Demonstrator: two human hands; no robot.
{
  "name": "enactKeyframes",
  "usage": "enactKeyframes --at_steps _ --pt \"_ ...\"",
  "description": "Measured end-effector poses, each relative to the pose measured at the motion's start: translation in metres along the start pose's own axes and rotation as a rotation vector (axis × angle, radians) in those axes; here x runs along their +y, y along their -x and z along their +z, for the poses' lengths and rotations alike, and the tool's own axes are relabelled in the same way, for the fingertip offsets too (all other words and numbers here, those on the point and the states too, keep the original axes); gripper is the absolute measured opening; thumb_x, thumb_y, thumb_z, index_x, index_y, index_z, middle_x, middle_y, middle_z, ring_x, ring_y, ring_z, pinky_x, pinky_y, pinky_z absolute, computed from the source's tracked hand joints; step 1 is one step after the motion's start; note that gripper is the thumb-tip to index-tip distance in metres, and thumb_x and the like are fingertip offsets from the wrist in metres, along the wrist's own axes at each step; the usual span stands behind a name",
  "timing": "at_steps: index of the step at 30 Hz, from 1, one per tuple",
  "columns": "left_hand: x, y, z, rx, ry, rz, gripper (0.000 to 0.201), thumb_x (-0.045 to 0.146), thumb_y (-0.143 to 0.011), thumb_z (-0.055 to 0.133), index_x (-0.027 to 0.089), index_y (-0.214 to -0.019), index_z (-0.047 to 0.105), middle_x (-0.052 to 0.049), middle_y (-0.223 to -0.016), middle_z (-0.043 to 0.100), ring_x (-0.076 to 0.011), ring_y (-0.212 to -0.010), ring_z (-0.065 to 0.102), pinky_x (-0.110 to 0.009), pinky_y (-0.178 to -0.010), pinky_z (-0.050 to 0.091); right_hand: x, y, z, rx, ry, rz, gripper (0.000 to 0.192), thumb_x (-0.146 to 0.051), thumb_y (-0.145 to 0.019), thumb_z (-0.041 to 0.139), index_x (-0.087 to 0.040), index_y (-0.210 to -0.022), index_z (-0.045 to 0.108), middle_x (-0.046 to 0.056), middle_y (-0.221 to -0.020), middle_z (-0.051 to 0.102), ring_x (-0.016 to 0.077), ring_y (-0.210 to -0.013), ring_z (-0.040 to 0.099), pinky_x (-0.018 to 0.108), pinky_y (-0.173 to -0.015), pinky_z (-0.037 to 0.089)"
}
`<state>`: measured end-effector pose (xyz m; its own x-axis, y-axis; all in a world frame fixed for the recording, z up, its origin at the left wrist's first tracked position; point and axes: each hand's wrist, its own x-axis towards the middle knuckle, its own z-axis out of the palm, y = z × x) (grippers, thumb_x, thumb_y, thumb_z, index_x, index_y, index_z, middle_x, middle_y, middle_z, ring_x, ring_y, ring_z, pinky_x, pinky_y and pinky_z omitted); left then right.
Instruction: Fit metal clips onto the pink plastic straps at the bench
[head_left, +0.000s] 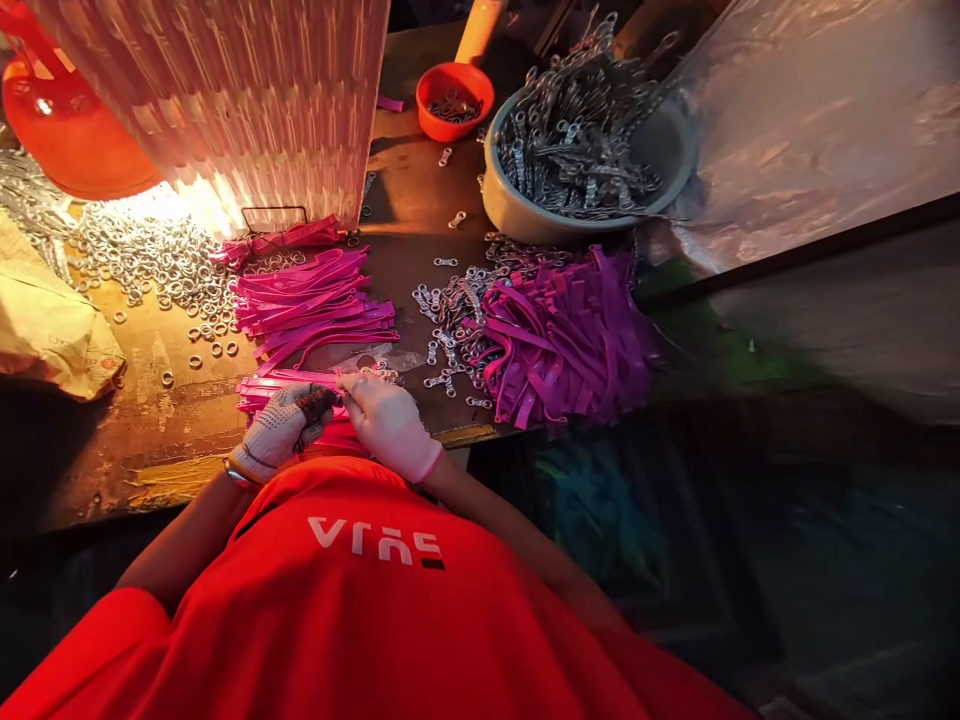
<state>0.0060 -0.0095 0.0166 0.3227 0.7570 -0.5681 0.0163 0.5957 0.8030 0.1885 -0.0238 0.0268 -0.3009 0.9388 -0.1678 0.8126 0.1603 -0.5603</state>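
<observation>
Far left there's a crumpled yellowish paper bag sitting on the worn brown wooden table, with a round orange lamp shade glowing above it and a spread of small silver metal rings scattered under the light. Next over, a tall ribbed pinkish translucent panel stands upright at the back, and in front of it lies a loose stack of flat bright pink plastic strips. Right at the table's near edge both hands are close together, nearly touching: the left hand, in a white dotted knit glove, is curled down on a low pile of pink strips, and the right hand, in a plain pale glove, pinches the end of the same pile with its fingertips — what exactly sits between those fingertips is too small to make out. Just beyond the right hand are scattered small silver metal clasps, then a messy heap of purple-magenta plastic strips. Further back — a small orange plastic bowl with some metal bits, and a big grey basin piled with metal clasps. A sheet of clear plastic film covers the far right.
</observation>
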Motion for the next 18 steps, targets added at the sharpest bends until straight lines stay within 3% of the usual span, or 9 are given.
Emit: enactKeyframes --at_steps 5,11,15,18 --pt "0.003 0.002 0.005 0.018 -0.191 0.070 0.040 0.048 -0.086 0.074 0.016 -0.070 0.058 0.004 -0.052 0.049 -0.0049 -0.041 0.038 -0.019 -0.039 0.026 -0.006 0.004 0.002 -0.134 0.200 0.010 0.035 -0.026 -0.106 0.040 -0.016 -0.123 0.069 0.014 -0.109 0.075 0.0245 -0.096 0.069 0.031 -0.080 0.044" --pt "0.006 0.003 0.008 0.152 -0.179 0.128 0.035 0.049 -0.089 0.067 0.018 -0.077 0.057 0.005 -0.055 0.050 -0.0059 -0.041 0.037 -0.021 -0.041 0.028 0.000 0.002 0.005 -0.080 0.177 0.005 0.036 -0.030 -0.108 0.040 -0.017 -0.129 0.066 0.013 -0.115 0.075 0.0233 -0.101 0.068 0.030 -0.082 0.042" --pt "0.005 0.002 0.003 0.055 -0.311 0.090 0.037 0.049 -0.089 0.067 0.018 -0.072 0.056 0.005 -0.053 0.048 -0.0071 -0.043 0.036 -0.021 -0.043 0.026 0.004 0.003 0.004 -0.130 0.208 -0.048 0.032 -0.026 -0.106 0.042 -0.018 -0.121 0.069 0.012 -0.107 0.076 0.0228 -0.096 0.068 0.030 -0.078 0.040" --pt "-0.002 0.002 0.002 -0.017 -0.503 0.157 0.032 0.042 -0.084 0.073 0.016 -0.070 0.062 0.002 -0.058 0.055 -0.0092 -0.053 0.043 -0.021 -0.048 0.030 0.006 0.002 0.004 -0.134 0.249 -0.073 0.031 -0.025 -0.105 0.043 -0.017 -0.117 0.070 0.012 -0.101 0.076 0.0225 -0.091 0.068 0.031 -0.075 0.039"
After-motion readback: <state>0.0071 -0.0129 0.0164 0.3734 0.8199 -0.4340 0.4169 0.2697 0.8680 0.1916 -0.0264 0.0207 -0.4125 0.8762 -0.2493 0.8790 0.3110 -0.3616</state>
